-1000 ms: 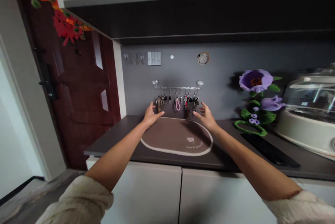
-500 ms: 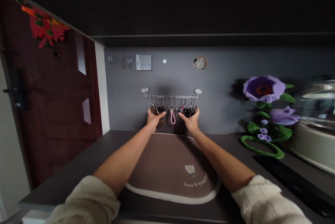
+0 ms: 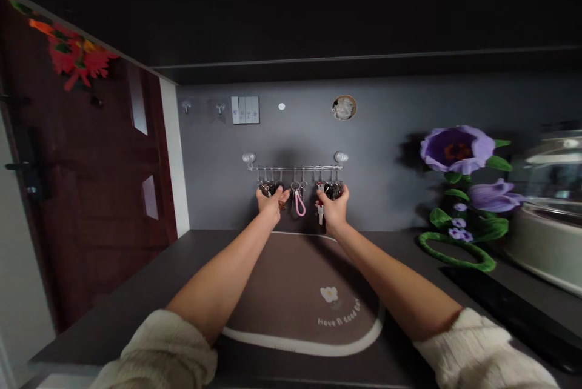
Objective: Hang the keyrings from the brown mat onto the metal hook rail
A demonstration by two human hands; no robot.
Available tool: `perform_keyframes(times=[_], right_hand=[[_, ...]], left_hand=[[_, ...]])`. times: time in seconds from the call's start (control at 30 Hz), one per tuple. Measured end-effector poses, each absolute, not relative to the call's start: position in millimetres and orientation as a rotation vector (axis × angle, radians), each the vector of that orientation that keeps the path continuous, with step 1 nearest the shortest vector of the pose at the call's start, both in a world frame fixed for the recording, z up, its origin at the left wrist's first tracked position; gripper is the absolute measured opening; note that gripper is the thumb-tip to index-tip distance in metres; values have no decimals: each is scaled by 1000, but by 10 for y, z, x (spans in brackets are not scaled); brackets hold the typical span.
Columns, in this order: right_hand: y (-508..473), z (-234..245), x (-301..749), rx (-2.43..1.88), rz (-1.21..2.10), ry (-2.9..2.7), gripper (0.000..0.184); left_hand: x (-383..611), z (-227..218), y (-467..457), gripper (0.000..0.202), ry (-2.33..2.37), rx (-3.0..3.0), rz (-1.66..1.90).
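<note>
A clear hook rail (image 3: 297, 168) is fixed to the grey wall by a round mount at each end, and several keys hang from its hooks. My left hand (image 3: 271, 204) is closed around a bunch of keys (image 3: 265, 189) below the rail's left end. Below the right end, my right hand (image 3: 334, 207) grips another bunch of keys (image 3: 321, 213), one silver key hanging down past the thumb. Between the hands hangs a pink loop keychain (image 3: 299, 203), touched by neither. The fingers behind the keys are partly hidden.
A brown mat (image 3: 295, 280) with a white border lies on the dark counter. Purple fabric flowers (image 3: 457, 149) and a glass-topped appliance (image 3: 550, 225) stand at the right. A dark shelf (image 3: 291, 13) hangs overhead. At the left is a dark red door (image 3: 104, 195).
Both hands have shifted slightly at the rail. A silver key now shows below my right thumb, and the keys have bunched closer inside both hands. The view has moved a little.
</note>
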State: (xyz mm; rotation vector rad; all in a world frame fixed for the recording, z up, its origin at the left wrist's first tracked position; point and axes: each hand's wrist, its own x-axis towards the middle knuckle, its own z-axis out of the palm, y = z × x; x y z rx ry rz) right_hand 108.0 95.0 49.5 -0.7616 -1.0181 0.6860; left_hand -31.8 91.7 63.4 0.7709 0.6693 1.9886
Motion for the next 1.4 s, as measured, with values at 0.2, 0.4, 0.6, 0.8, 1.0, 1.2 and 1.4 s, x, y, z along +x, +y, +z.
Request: perform_keyframes(times=[0.2,0.4,0.6,0.8,1.0,1.2,1.4], right_hand=[[877,698,1108,-673,693,-1017,75],[943,981,1114,-603,680,-991,67],[740,1191,1225,-591,808,-1049,56],[202,869,1301,-972,1172,-1269,40],[-37,434,1267,-1535,857,-1663,42],[-78,609,1282,-1970,233,-2278,49],[250,830,1061,-1739,332,-2119,69]], left_hand=[[-444,793,786,38,757,779,1985],[-498,1064,806,31,809,934,1968],[-515,1257,646,30,716,991,1856],[-634,683,232,20,1002,959,1492],[-712,175,-107,9,1297,966,1085],[-927,76,-218,31,1670,1479,893],[-996,148,-288,49,2172,2030,622]])
